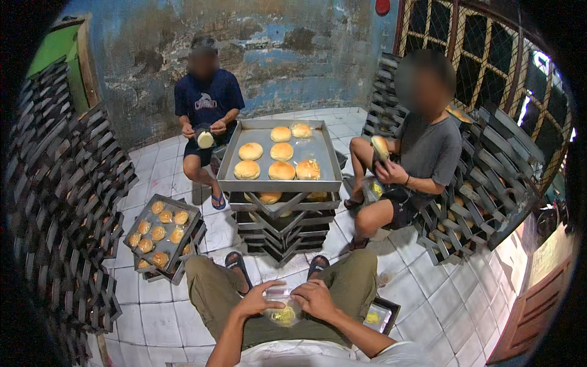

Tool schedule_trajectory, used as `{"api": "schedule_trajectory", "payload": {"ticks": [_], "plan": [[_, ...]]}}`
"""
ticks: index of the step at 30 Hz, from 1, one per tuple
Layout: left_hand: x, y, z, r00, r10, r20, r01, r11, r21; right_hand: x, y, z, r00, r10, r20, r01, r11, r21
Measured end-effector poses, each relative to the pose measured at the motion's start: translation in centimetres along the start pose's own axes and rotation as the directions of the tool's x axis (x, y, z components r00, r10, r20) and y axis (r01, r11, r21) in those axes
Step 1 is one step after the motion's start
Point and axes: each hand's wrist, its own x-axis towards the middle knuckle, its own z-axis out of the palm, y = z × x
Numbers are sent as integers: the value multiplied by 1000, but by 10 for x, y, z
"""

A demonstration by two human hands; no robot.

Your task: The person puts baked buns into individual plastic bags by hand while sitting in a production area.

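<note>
Over my lap, both hands are at a clear plastic bag (283,316) with yellow printing. My left hand (253,300) grips its left side, thumb across the plastic and index finger stretched out above. At the upper right edge, the bent fingers of my right hand (317,299) pinch the plastic. Before my knees stands a stack of metal trays, and its top tray (279,185) carries several round golden buns (281,171). Some buns at its right side look wrapped in clear plastic, such as the wrapped bun (308,169).
Beside my right thigh lies a tray (390,316) with yellow-printed plastic bags. Wrapped buns fill a low tray (176,242) on the left. Stacked trays (69,183) line the left side. Two people sit opposite, a person in navy (224,94) and a person in grey (435,147), each holding a bun.
</note>
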Motion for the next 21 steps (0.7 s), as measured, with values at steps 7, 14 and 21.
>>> {"api": "schedule_trajectory", "payload": {"ticks": [7, 14, 21], "plan": [[3, 39, 3, 907, -246, -343, 31, 849, -527, 63, -25, -38, 965, 258, -42, -180, 772, 609], [9, 53, -16, 956, -220, -196, -75, 463, -883, 94, -34, -38, 932, 290, 218, -255, 93, 963], [20, 75, -12, 915, -242, -323, -301, 124, -946, 97, -46, -21, 878, 423, 224, -174, -153, 973]]}}
